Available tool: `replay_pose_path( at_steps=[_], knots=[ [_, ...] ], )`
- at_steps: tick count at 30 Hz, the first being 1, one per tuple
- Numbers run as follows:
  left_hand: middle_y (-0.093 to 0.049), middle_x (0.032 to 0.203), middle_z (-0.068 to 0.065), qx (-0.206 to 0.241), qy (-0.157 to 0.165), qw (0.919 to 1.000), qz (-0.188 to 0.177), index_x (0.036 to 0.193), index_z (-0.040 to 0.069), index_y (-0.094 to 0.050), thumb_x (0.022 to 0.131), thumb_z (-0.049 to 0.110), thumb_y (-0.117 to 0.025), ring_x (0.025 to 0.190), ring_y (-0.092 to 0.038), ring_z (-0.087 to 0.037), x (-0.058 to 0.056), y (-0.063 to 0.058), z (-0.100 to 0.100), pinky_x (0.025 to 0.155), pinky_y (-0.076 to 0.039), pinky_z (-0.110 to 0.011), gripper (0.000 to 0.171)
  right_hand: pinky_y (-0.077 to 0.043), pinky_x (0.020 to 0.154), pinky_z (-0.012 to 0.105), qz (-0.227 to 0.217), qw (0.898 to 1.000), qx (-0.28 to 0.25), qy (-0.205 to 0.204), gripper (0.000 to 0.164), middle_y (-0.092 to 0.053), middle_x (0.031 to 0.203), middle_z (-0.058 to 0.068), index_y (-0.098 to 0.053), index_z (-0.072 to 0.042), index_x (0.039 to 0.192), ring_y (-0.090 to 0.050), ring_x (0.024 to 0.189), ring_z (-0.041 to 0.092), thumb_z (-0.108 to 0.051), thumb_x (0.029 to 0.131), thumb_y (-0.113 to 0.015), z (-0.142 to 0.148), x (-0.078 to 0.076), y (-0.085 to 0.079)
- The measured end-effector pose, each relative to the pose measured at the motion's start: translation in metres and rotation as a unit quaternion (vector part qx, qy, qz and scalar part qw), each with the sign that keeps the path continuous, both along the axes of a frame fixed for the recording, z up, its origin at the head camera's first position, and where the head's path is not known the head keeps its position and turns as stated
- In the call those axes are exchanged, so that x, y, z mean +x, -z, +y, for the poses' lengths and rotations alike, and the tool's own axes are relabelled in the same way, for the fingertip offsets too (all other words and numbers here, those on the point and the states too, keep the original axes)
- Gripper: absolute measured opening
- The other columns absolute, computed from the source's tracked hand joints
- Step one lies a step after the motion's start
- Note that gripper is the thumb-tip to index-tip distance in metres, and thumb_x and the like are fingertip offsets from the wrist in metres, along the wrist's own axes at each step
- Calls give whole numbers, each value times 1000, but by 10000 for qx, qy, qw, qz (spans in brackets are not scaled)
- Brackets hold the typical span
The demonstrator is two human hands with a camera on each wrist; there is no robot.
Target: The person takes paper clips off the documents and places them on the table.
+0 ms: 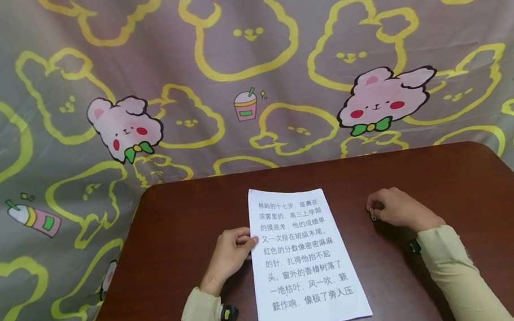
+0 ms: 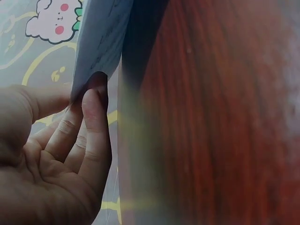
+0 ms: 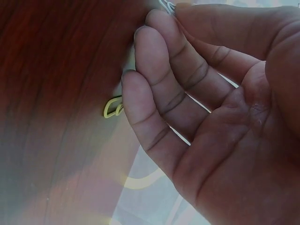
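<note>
A sheet of white paper (image 1: 300, 262) printed with large Chinese text is in the middle of the table in the head view. My left hand (image 1: 229, 254) pinches its left edge, thumb on the printed face and fingers behind. In the left wrist view the paper (image 2: 101, 42) rises from between thumb and fingers. To the right of the sheet, my right hand (image 1: 400, 209) pinches a small white paper clip (image 3: 167, 6) between thumb and index finger. A yellow paper clip (image 3: 111, 108) shows beside the little fingertip; whether it touches the hand I cannot tell.
The dark red-brown wooden table (image 1: 184, 213) has rounded far corners. A grey curtain (image 1: 274, 83) with yellow outlines and cartoon rabbits hangs behind it and along both sides. Each wrist wears a dark strap with a small device.
</note>
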State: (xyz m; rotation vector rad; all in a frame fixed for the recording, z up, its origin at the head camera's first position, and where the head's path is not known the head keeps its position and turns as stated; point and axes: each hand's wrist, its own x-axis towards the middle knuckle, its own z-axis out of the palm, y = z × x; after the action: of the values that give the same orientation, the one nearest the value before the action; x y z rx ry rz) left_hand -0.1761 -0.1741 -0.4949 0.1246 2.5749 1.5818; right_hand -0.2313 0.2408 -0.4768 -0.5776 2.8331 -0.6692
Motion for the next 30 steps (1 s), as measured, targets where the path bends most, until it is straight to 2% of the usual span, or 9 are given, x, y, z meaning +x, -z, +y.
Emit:
replay_pose_path(
  at_steps=[11,18,30],
  knots=[
    [-80,104,-18,-21,21,10000,-73,123,-3,-73,99,8,-69,81,-77,-18,-2,0,-4,68,-63,-30,27,-43,64,32,-87,9999,-42,27,8,-69,81,3,-71,-6,94,-55,71,15,-3,93,-64,-1,-1,0],
    [-80,105,-20,-86,124,9992,-379,128,-7,-69,100,13,-68,80,-76,-17,-4,-1,-7,68,-63,-31,34,-45,64,32,-108,9999,-6,21,7,-69,82,3,-71,-6,94,-55,72,15,-3,93,-65,-1,0,-1],
    [-78,108,-25,-3,253,9977,-632,128,-12,-66,104,17,-63,82,-76,-21,-4,-6,-21,71,-64,-34,38,-45,64,32,-201,9997,-7,125,9,-68,82,4,-71,-6,95,-55,71,16,-2,93,-64,-2,1,0]
  ],
)
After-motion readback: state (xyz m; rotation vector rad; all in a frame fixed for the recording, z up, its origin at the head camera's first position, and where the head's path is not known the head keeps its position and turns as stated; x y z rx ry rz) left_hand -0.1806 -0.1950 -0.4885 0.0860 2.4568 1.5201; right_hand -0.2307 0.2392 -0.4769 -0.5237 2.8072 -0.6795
